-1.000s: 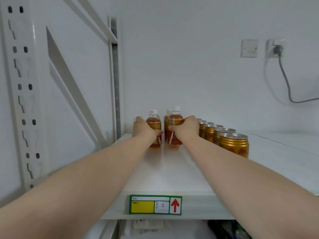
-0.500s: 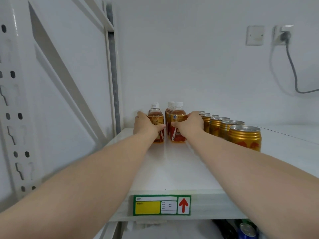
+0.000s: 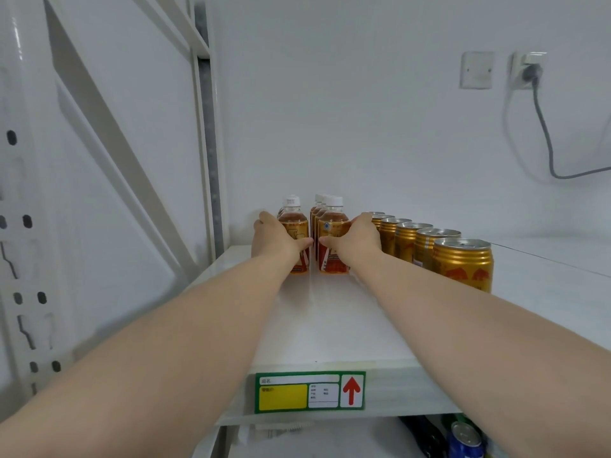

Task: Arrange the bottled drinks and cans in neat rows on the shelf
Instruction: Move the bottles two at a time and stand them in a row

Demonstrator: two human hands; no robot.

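Observation:
Two rows of small amber tea bottles with white caps stand deep on the white shelf. My left hand grips the front bottle of the left row, thumb across its label. Around the front bottle of the right row my right hand is wrapped, thumb pointing left. More bottles line up behind each front one, mostly hidden. To the right runs a row of several gold cans, touching my right wrist's side.
A shelf upright and diagonal brace close the left side. A green price tag marks the front edge. On the wall are a switch and a plugged socket. Dark bottles and a blue can lie on the lower level.
Both hands have stayed on the front bottles. The view has shifted closer and slightly left; the bottles sit a little deeper on the shelf, with more caps visible behind.

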